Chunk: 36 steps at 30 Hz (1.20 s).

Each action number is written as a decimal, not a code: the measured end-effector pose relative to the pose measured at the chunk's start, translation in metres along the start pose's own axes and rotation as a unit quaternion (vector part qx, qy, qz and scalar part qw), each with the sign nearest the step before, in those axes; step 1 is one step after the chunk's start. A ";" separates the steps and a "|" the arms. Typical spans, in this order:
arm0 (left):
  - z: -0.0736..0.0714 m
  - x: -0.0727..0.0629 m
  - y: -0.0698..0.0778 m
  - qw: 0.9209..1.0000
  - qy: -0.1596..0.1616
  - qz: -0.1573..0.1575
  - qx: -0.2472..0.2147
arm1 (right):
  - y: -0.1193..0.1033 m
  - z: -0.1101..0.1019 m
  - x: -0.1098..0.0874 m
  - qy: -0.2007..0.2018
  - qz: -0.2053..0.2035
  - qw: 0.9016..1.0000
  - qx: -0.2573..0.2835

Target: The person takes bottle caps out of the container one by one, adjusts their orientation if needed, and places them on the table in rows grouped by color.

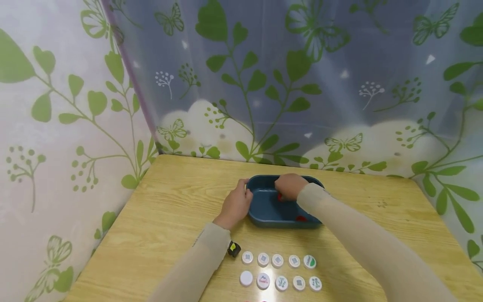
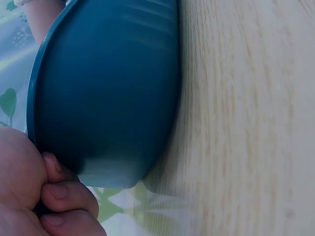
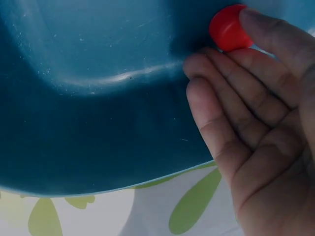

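A dark blue plastic basin [image 1: 269, 209] stands on the wooden table. My left hand [image 1: 236, 204] grips its left rim, with curled fingers [image 2: 71, 196] against the wall in the left wrist view. Inside the basin, my right hand [image 1: 291, 187] pinches a red bottle cap [image 3: 229, 28] between thumb and fingers. A second red bottle cap [image 1: 301, 218] lies on the basin floor near the front wall. In front of the basin, white bottle caps sit in two rows, among them a plain one [image 1: 246, 278] and one with a green mark [image 1: 310, 261].
The wooden table [image 1: 181, 188] meets a leaf-patterned curtain [image 1: 260, 105] at the back and on both sides. A black-and-yellow device [image 1: 234, 249] is by my left wrist. Slivers of red show at the bottom edge of the head view.
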<state>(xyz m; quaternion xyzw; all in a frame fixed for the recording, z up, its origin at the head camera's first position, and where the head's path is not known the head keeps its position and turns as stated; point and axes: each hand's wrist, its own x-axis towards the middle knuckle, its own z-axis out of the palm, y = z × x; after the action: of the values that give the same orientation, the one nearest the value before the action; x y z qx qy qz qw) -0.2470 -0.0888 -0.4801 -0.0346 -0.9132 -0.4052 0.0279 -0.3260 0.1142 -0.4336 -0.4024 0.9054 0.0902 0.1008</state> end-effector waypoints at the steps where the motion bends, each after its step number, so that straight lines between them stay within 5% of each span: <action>1: 0.000 -0.001 0.000 1.000 -0.002 -0.005 0.000 | 0.001 0.003 0.000 0.000 -0.002 1.000 0.002; 8: 0.001 -0.004 -0.002 1.000 -0.008 -0.010 0.013 | 0.006 0.023 -0.010 -0.012 -0.011 1.000 0.009; 12: 0.000 -0.005 -0.002 1.000 -0.003 -0.007 0.021 | 0.003 0.026 -0.013 0.015 -0.045 0.999 0.005; 17: 0.000 0.000 -0.002 1.000 -0.005 -0.006 0.020 | 0.001 0.006 -0.022 0.030 -0.040 0.998 0.026; 21: -0.001 0.006 0.004 1.000 -0.005 0.001 0.021 | -0.010 -0.028 -0.053 0.064 -0.039 0.994 0.076; 26: -0.003 0.006 0.008 1.000 0.004 0.002 0.021 | -0.048 -0.031 -0.110 0.127 -0.118 0.979 0.109; 31: -0.001 0.005 0.008 1.000 0.000 -0.006 0.003 | -0.076 -0.010 -0.161 0.070 -0.151 0.976 0.141; 36: 0.002 0.004 0.003 1.000 -0.002 -0.013 0.003 | -0.099 0.013 -0.185 0.019 -0.172 0.976 0.131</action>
<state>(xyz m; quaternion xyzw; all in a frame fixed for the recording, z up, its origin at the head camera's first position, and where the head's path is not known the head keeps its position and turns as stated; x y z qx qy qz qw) -0.2511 -0.0848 -0.4786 -0.0231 -0.9147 -0.4030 0.0207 -0.1294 0.1839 -0.4069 -0.5369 0.8284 -0.0558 0.1493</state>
